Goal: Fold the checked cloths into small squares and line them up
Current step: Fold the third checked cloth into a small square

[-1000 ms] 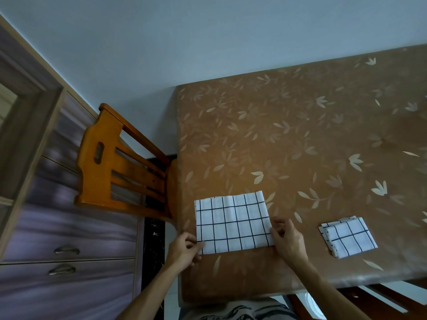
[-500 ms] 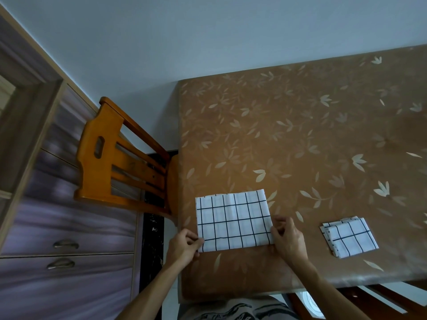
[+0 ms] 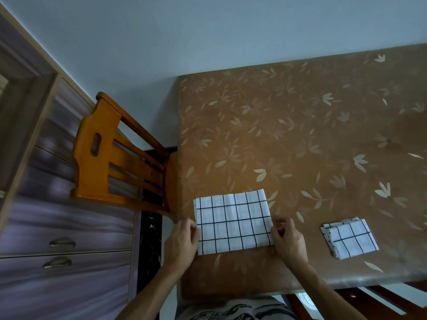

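A white cloth with black checks (image 3: 232, 221) lies flat as a wide rectangle near the front left corner of the brown leaf-patterned table (image 3: 300, 139). My left hand (image 3: 182, 243) pinches the cloth's left edge near its lower corner. At the right edge, my right hand (image 3: 288, 241) pinches the cloth in the same way. A second checked cloth (image 3: 350, 237), folded into a small square, rests on the table to the right, apart from both hands.
An orange wooden chair (image 3: 115, 158) stands pushed against the table's left side. Grey-purple drawers with metal handles (image 3: 60, 250) fill the left. A pale wall runs behind the table. The table's front edge is just below my hands.
Both hands have slid a little up the cloth's side edges. The cloth itself still lies flat in the same spot.
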The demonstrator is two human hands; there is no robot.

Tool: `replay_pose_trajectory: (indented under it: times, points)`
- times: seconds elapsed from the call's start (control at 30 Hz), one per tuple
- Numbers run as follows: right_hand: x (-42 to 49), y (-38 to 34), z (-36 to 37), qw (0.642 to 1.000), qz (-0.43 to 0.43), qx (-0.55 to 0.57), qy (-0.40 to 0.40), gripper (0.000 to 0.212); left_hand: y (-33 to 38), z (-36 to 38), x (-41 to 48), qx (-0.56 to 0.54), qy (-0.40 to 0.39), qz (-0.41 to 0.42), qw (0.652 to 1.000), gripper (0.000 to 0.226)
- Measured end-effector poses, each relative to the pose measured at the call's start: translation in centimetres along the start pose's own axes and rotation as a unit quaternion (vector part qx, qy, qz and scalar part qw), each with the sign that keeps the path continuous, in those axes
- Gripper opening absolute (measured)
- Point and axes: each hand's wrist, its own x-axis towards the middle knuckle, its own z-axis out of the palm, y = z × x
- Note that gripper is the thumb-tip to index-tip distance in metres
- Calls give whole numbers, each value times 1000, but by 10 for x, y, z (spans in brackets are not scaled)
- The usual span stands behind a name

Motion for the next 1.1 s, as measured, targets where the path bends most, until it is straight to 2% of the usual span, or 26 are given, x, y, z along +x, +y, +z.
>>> replay_pose_trajectory:
  times: [0.03,0.13,0.23,0.37,0.47,0.57,0.63,0.7,0.77,0.87,0.97,1.1]
  points:
    - [0,0,0,1000,-1,0,2,20,5,1,2,29,17,58,998,12]
    - [1,1,2,1000,3,-3,9,21,29,14,11,83,14,194,977,32]
    - [1,3,2,1000,-1,-9,11,20,51,34,19,131,-27,254,958,43]
    - [0,-4,5,997,8,-78,6,23,55,54,25,162,-128,257,944,62]
    - [-2,-12,17,976,-88,-196,23,48,46,59,23,173,-124,257,943,62]
    - [4,-28,40,948,-211,-238,-15,61,45,61,21,174,-136,248,943,62]
    - [9,-36,58,931,-257,-247,-76,65,45,63,21,179,-139,242,943,64]
    - [14,-36,71,924,-265,-243,-128,66,44,62,22,181,-145,238,943,64]
    - [20,-27,74,912,-284,-259,-141,63,40,57,23,175,-158,241,942,64]
    - [31,-17,64,889,-293,-328,-128,65,28,46,22,160,-172,220,947,70]
    - [42,-8,47,899,-250,-350,-85,72,10,35,15,164,-160,202,952,74]
    - [47,7,23,894,-225,-380,-80,71,-2,28,10,182,-155,195,951,77]
